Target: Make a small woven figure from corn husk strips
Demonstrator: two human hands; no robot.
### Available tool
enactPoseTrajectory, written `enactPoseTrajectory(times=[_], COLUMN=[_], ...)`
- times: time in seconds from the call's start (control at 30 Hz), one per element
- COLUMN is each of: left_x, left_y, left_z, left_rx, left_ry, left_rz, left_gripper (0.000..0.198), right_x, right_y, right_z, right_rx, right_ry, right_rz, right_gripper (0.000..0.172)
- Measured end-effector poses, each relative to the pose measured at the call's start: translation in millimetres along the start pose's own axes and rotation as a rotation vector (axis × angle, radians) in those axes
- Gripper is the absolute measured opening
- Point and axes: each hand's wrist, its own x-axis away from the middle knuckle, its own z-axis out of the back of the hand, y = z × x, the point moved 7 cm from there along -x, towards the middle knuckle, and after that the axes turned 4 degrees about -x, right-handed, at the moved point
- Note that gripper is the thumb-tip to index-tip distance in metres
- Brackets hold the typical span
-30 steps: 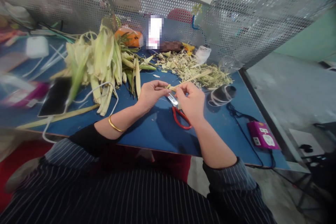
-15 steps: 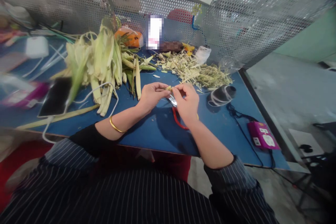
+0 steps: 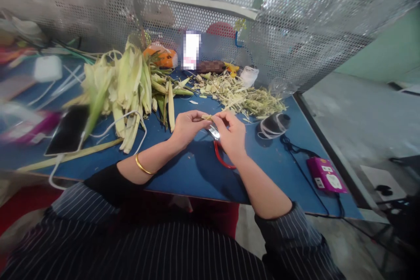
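Note:
Over the blue table my left hand (image 3: 186, 130) and my right hand (image 3: 232, 133) meet, fingertips pinched on a small pale yellow strip of husk (image 3: 206, 117). Only a short bit of the strip shows between the fingers. Just below them is a pair of scissors (image 3: 214, 133) with red handles, partly covered by my right hand; whether they rest on the table or hang from that hand I cannot tell. Left of my hands lies a big bunch of dried corn husks (image 3: 126, 83). A heap of thin husk strips and scraps (image 3: 236, 94) spreads behind them.
A dark spool wound with white cord (image 3: 274, 126) stands right of my hands. Farther right sits a purple power socket box (image 3: 326, 175) with black cables. A phone (image 3: 68, 130) with a white cable is at the left. A perforated metal screen (image 3: 203, 13) borders the back.
The view has tilted slightly, so the table things sit a little lower. Both hands stay together on the strip, with small finger movements.

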Motion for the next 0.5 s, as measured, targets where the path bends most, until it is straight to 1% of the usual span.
enactPoseTrajectory(times=[0.1,0.17,0.27,0.37,0.5], left_x=[-4,-5,-6,-6,-6], left_y=[-1,0,1,-3,-4], left_z=[5.6,8.8,11.2,11.3,7.8], left_rx=[0.099,0.143,0.154,0.145,0.088], left_ry=[0.038,0.063,0.075,0.065,0.022], left_rz=[0.083,0.116,0.133,0.139,0.083], left_gripper=[0.02,0.018,0.019,0.022,0.022], right_x=[-5,-8,-10,-9,-6], right_y=[-12,-16,-17,-15,-10], right_z=[11,17,17,13,5], right_rx=[0.076,0.129,0.166,0.179,0.158], right_ry=[0.021,0.016,-0.051,-0.105,-0.153], right_rz=[0.137,0.181,0.183,0.176,0.162], right_gripper=[0.011,0.01,0.008,0.007,0.01])
